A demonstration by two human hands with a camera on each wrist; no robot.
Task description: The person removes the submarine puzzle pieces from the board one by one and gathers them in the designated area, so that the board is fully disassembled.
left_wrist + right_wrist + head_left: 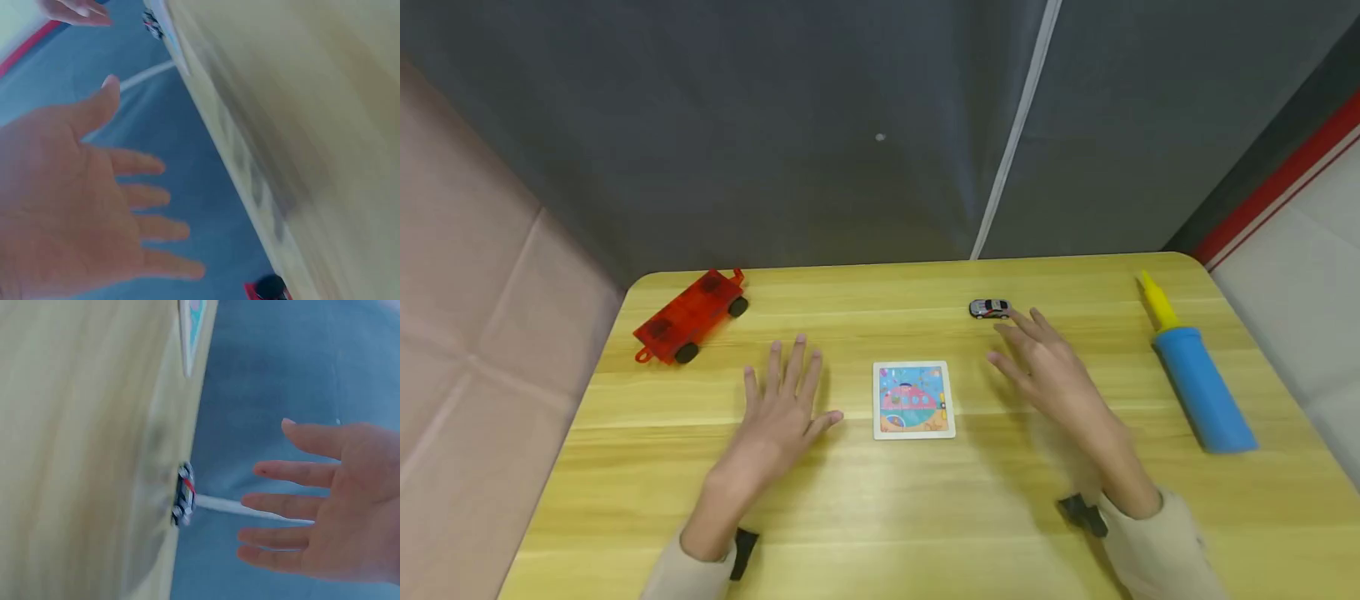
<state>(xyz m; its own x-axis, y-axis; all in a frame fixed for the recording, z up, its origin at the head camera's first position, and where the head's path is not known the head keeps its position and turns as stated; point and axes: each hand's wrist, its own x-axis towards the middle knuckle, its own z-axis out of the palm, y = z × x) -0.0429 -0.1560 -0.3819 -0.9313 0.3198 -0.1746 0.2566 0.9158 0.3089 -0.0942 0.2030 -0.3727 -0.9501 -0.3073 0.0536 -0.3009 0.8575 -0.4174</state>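
Both hands hover above a yellow wooden table (880, 508) with fingers spread and nothing in them. My left hand (784, 402) is left of a small square picture puzzle (913, 399); the left wrist view shows its bare palm (75, 206). My right hand (1047, 367) is right of the puzzle, with its fingertips close to a small grey toy car (989, 308). The right wrist view shows that hand (325, 506) off the tabletop, apart from the toy car (184, 501), with the puzzle's edge (190, 334) farther along.
A red translucent wheeled toy cart (688, 317) lies at the back left. A blue hand pump with a yellow nozzle (1197, 379) lies near the right edge. A grey curtain (820, 125) hangs behind the table, and a pink surface (467, 333) borders the left.
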